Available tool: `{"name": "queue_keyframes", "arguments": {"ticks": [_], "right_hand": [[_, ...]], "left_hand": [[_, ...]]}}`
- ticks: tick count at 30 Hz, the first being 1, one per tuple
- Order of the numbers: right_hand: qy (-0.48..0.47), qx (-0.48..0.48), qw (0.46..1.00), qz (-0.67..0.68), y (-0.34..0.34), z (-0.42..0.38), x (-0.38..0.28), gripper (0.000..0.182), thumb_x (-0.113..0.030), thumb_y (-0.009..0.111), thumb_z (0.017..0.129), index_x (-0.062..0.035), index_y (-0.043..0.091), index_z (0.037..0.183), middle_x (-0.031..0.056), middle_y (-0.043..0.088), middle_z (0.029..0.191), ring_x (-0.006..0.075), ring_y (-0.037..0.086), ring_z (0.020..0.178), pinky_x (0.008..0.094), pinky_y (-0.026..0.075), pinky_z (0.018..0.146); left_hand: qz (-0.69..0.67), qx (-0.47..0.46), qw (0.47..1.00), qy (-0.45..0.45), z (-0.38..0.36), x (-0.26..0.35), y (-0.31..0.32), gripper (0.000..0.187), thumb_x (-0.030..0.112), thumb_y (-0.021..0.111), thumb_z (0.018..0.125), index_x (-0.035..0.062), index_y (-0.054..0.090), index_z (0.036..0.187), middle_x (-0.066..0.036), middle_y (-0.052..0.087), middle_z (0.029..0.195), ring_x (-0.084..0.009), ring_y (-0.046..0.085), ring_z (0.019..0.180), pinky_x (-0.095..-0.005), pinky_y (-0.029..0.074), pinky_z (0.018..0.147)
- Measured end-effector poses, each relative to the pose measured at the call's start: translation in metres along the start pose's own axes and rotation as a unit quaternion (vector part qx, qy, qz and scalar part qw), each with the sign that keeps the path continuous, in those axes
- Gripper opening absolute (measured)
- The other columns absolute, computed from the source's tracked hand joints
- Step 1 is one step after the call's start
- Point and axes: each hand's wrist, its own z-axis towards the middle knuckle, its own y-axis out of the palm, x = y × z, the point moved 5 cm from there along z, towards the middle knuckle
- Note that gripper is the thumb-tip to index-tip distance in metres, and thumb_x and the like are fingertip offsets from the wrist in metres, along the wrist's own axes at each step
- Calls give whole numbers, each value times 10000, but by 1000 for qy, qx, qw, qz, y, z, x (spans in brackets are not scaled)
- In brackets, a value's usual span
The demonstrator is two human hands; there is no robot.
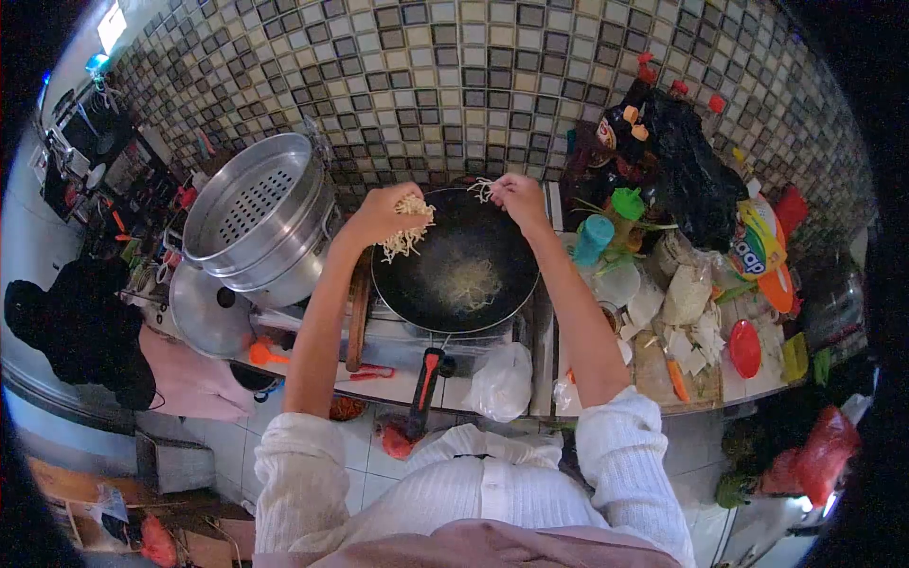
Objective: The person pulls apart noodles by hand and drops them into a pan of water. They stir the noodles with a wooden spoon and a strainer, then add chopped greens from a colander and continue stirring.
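A dark wok (407,289) sits on the stove, with a small heap of pale strands (471,284) in its bottom. At the wok's left rim, my left hand (377,216) is closed around a clump of pale noodle-like strands (407,237), which hang out past the fingers. Over the far right rim, my right hand (521,201) pinches a few thin strands (482,189) between its fingertips. The wok's black and red handle (426,383) points toward my body.
A tall metal steamer (275,222) and a round lid (210,312) stand left. At right are a cutting board (653,364), an orange-handled knife (677,379), a red dish (745,348) and black plastic bags (696,161). A white bag (502,381) lies near the counter's front edge.
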Motion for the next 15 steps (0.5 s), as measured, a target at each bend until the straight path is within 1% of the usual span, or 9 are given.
{"name": "queue_keyframes", "arguments": {"ticks": [2, 3, 5, 6, 8, 9, 10, 13, 15], "right_hand": [[24, -29, 997, -72, 3, 0, 5, 139, -197, 622, 696, -64, 629, 737, 49, 618, 598, 130, 594, 542, 284, 468, 554], [25, -29, 997, -72, 5, 1, 12, 139, -197, 622, 696, -64, 629, 737, 49, 618, 598, 130, 594, 542, 284, 468, 554], [-2, -216, 959, -184, 31, 1, 39, 202, -217, 590, 787, -21, 612, 829, 43, 612, 724, 117, 568, 653, 260, 458, 538], [-2, -216, 959, -183, 35, 0, 43, 202, -217, 590, 787, -21, 612, 829, 43, 612, 724, 117, 568, 653, 260, 458, 538], [48, -254, 960, -103, 50, -5, 55, 373, -368, 596, 773, -78, 601, 1007, 91, 630, 869, 165, 593, 760, 326, 485, 638], [114, -235, 962, -85, 31, -35, -12, 491, -451, 526, 813, -79, 527, 1133, 120, 566, 1052, 185, 545, 907, 344, 483, 700], [115, -235, 962, -85, 28, -35, -15, 491, -451, 526, 813, -79, 527, 1133, 120, 566, 1052, 185, 545, 907, 344, 483, 700], [188, -212, 959, -1, 16, -39, -19, 510, -456, 473, 841, -65, 484, 1168, 129, 522, 1122, 210, 524, 962, 350, 458, 787], [167, -195, 951, 171, 6, -44, -34, 573, -496, 436, 847, -36, 447, 1188, 136, 507, 1136, 230, 523, 972, 352, 431, 837]], "left_hand": [[10, 29, 999, 19, -1, 1, -5, 343, 275, 690, 684, 46, 527, 881, -89, 605, 764, -145, 576, 693, -296, 446, 645], [2, 37, 999, -9, -2, 6, -9, 346, 276, 691, 684, 44, 525, 879, -87, 603, 762, -150, 571, 683, -298, 444, 644], [-7, 45, 998, -38, -3, 15, -12, 348, 276, 692, 685, 42, 522, 878, -85, 600, 761, -155, 565, 674, -300, 443, 642], [6, 44, 999, -30, -2, 19, -12, 352, 279, 693, 685, 42, 520, 879, -84, 596, 755, -158, 562, 673, -301, 441, 642], [20, 43, 999, -21, 1, 26, -9, 355, 281, 694, 685, 42, 518, 880, -83, 593, 748, -161, 558, 671, -303, 440, 642], [18, 32, 999, 2, 2, 30, -6, 359, 284, 695, 686, 44, 516, 885, -83, 590, 743, -163, 555, 671, -303, 438, 643], [15, 21, 999, 24, 3, 34, -2, 363, 287, 696, 687, 45, 515, 889, -83, 588, 738, -166, 552, 671, -303, 436, 643], [-1, -4, 1000, 16, 6, 40, 11, 359, 281, 696, 688, 45, 513, 888, -83, 584, 737, -162, 544, 669, -302, 434, 639], [-13, -24, 1000, 2, 9, 49, 19, 355, 274, 698, 686, 45, 515, 886, -79, 583, 738, -159, 540, 670, -301, 433, 637]]}}
